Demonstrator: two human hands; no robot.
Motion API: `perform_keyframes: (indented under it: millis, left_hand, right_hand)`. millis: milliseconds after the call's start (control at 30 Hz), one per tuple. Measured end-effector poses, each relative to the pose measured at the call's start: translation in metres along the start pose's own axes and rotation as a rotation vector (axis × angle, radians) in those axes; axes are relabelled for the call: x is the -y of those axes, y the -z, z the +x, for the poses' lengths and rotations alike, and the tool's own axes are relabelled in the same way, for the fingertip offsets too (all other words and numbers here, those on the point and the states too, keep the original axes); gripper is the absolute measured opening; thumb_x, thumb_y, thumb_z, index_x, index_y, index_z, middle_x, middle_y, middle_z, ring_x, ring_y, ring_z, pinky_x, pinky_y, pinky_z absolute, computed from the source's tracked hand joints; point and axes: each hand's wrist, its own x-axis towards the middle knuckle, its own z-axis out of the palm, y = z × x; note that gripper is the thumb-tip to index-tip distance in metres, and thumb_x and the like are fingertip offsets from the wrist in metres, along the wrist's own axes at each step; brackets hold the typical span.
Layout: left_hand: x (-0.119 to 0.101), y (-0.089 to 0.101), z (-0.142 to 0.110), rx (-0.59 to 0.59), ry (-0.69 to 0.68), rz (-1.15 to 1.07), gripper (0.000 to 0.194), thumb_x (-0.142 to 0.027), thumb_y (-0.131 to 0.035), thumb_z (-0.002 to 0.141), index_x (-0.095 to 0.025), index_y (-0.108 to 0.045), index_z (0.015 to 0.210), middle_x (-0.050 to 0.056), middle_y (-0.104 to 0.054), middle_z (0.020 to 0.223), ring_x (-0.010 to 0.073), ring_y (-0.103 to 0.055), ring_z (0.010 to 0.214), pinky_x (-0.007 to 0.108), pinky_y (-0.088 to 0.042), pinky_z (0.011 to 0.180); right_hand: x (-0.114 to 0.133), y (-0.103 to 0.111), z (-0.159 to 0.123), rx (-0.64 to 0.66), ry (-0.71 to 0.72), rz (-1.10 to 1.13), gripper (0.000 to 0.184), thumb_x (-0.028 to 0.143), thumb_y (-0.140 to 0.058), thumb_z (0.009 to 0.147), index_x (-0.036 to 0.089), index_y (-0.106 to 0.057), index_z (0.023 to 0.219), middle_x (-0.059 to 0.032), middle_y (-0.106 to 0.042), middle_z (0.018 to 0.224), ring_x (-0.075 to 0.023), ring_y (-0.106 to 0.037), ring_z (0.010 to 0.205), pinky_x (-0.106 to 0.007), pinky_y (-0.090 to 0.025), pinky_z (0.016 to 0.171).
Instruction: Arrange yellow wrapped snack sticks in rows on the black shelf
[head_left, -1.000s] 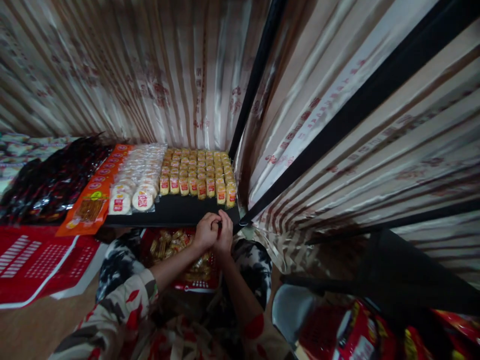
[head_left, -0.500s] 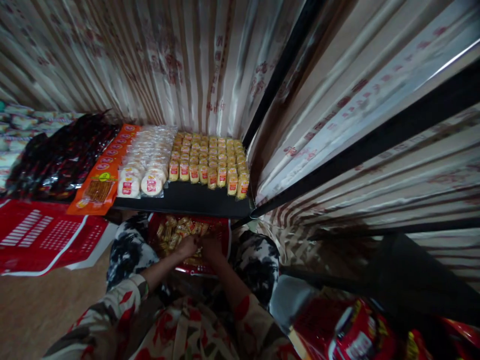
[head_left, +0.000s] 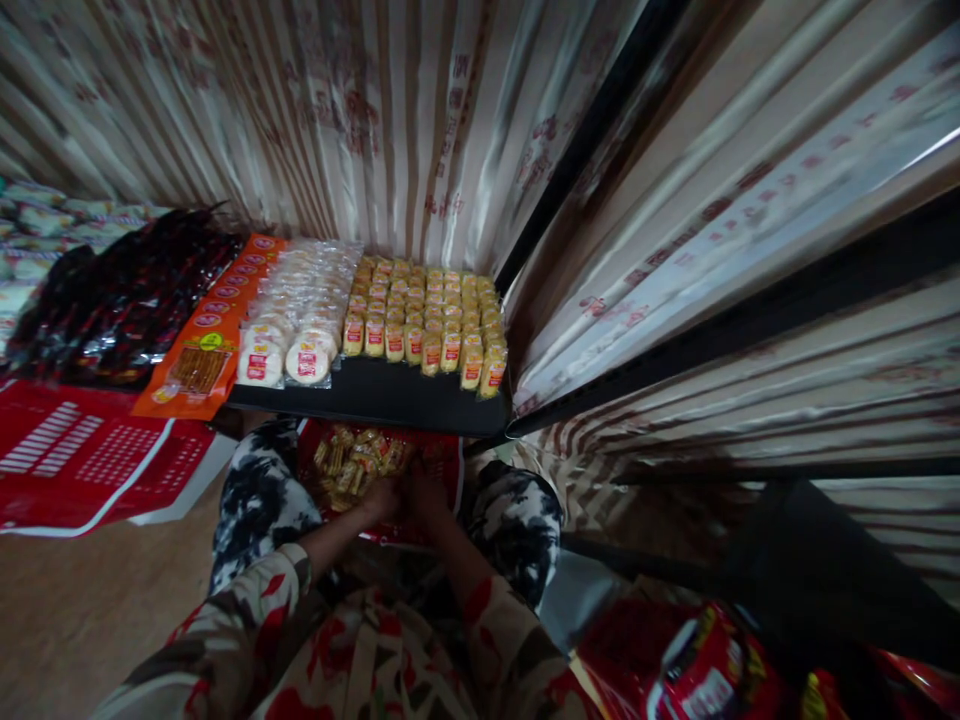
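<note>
Low between the knees, my left hand (head_left: 385, 497) and my right hand (head_left: 423, 490) are close together over a red bag (head_left: 452, 470). Both look closed, with the fingers bent in. Shadow and the backs of the hands hide whatever is between the fingers. Just left of and beyond them, a heap of small gold-wrapped snack packets (head_left: 356, 460) lies on the red bag.
A black shelf (head_left: 397, 395) crosses ahead, bearing rows of yellow snack packs (head_left: 431, 335), round white crackers (head_left: 309, 355), an orange packet (head_left: 199, 365) and dark packets (head_left: 127, 310). Curtains (head_left: 405, 120) and black bars (head_left: 600, 400) border it. Red packages (head_left: 697, 660) lie lower right.
My hands have drawn slightly closer to my body, and more of the gold packets shows beyond them. The view has shifted a little; the goods on the shelf stay in place.
</note>
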Motion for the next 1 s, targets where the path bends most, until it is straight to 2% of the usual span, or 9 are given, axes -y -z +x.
perform_keyframes:
  millis: [100,200,300,367,533,633,767,900,1000]
  left_hand:
    - [0.001,0.002,0.001,0.024,-0.025,0.016,0.033,-0.013,-0.060,0.061,-0.017,-0.066,0.093,0.008,-0.069,0.093,0.0201,-0.061,0.095,0.027,-0.045,0.085]
    - [0.002,0.004,-0.001,0.033,-0.057,0.003,0.033,-0.014,-0.059,0.063,-0.017,-0.065,0.095,0.007,-0.069,0.094,0.0188,-0.060,0.095,0.026,-0.046,0.084]
    - [0.003,0.008,-0.007,0.008,-0.076,-0.024,0.030,-0.016,-0.056,0.068,-0.017,-0.063,0.096,0.005,-0.069,0.090,0.0172,-0.061,0.090,0.026,-0.047,0.079]
    - [0.003,0.011,-0.012,-0.039,-0.087,-0.086,0.025,-0.017,-0.054,0.070,-0.017,-0.062,0.094,0.004,-0.067,0.083,0.0163,-0.060,0.085,0.025,-0.047,0.075]
    - [-0.001,0.018,-0.020,-0.134,-0.101,-0.293,0.007,-0.022,-0.057,0.068,-0.016,-0.056,0.072,-0.002,-0.055,0.059,0.0116,-0.054,0.063,0.022,-0.043,0.061]
    - [-0.007,0.023,-0.027,-0.133,-0.072,-0.436,0.015,-0.027,-0.060,0.065,-0.017,-0.051,0.069,-0.006,-0.048,0.055,0.0088,-0.048,0.055,0.020,-0.039,0.054]
    - [-0.018,0.033,-0.042,-0.133,-0.049,-0.631,0.027,-0.036,-0.063,0.060,-0.018,-0.047,0.071,-0.008,-0.044,0.056,0.0073,-0.044,0.050,0.020,-0.037,0.050]
    - [-0.027,0.043,-0.053,-0.175,-0.111,-0.700,0.031,-0.040,-0.063,0.057,-0.017,-0.047,0.072,-0.007,-0.044,0.057,0.0071,-0.042,0.050,0.020,-0.037,0.051]
    - [-0.034,0.048,-0.058,-0.235,-0.142,-0.694,0.032,-0.038,-0.065,0.054,-0.016,-0.050,0.072,-0.006,-0.047,0.059,0.0071,-0.042,0.052,0.021,-0.037,0.053]
  right_hand:
    - [0.007,0.017,0.004,0.142,-0.016,-0.064,0.037,0.022,-0.052,0.076,0.012,-0.056,0.111,-0.0178,-0.067,0.095,-0.0253,-0.065,0.082,-0.034,-0.048,0.068]
    - [0.011,0.035,0.006,0.209,0.018,-0.054,0.024,0.026,-0.058,0.071,0.016,-0.064,0.092,-0.0117,-0.069,0.087,-0.0242,-0.065,0.082,-0.029,-0.047,0.066]
    - [0.013,0.050,0.005,0.189,0.060,-0.007,0.017,0.027,-0.055,0.073,0.018,-0.064,0.083,-0.0089,-0.069,0.085,-0.0221,-0.064,0.081,-0.027,-0.045,0.065]
    - [0.014,0.058,0.005,0.159,0.088,0.047,0.018,0.026,-0.052,0.075,0.018,-0.063,0.087,-0.0066,-0.068,0.085,-0.0191,-0.063,0.079,-0.025,-0.045,0.065]
    - [0.019,0.066,0.006,0.091,0.147,0.187,0.024,0.024,-0.049,0.079,0.020,-0.058,0.100,-0.0013,-0.066,0.084,-0.0132,-0.061,0.075,-0.023,-0.045,0.065]
    - [0.022,0.065,0.008,0.061,0.158,0.371,0.024,0.027,-0.053,0.077,0.020,-0.056,0.100,-0.0010,-0.064,0.085,-0.0125,-0.060,0.075,-0.023,-0.046,0.068]
    - [0.027,0.062,0.007,0.063,0.100,0.771,0.038,0.029,-0.060,0.071,0.020,-0.050,0.107,0.0034,-0.059,0.070,-0.0108,-0.057,0.062,-0.022,-0.045,0.059]
    - [0.031,0.064,-0.001,0.084,0.086,1.039,0.035,0.032,-0.067,0.062,0.021,-0.051,0.091,0.0033,-0.060,0.070,-0.0121,-0.059,0.064,-0.024,-0.047,0.060]
    - [0.034,0.071,-0.011,0.081,0.117,1.104,0.034,0.034,-0.069,0.059,0.020,-0.052,0.084,0.0004,-0.063,0.077,-0.0136,-0.062,0.069,-0.026,-0.048,0.065]
